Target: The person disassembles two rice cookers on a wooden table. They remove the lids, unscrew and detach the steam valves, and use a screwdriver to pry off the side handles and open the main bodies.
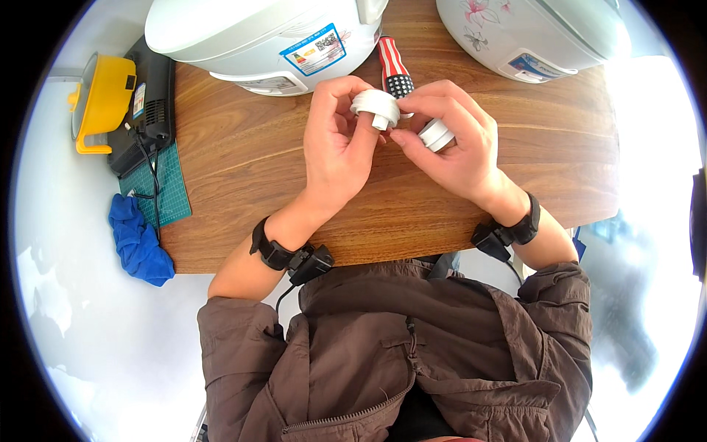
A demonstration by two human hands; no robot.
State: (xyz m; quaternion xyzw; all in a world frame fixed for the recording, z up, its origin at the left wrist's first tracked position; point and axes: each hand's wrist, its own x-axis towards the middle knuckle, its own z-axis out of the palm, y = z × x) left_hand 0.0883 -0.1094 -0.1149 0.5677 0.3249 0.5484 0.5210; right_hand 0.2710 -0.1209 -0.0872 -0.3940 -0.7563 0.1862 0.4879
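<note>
My left hand [335, 140] is closed around a white round threaded plastic piece [375, 103] with a short stub on its underside. The fingertips of my right hand [460, 140] pinch at the right side of that piece. A second white ring-shaped piece [437, 135] sits in the curl of my right hand, against the palm side. Both hands are raised over the wooden table [250, 173]. Just behind them lies a slim object [394, 62] with red and white stripes and white stars on a dark ground; its near end is partly hidden.
Two large white rice cookers, one on the left [258, 44] and one on the right [530, 37], stand at the back. A black appliance [151, 110], a yellow pot-like appliance [110, 103], a green cutting mat [174, 188] and a blue cloth [140, 243] are at the left edge.
</note>
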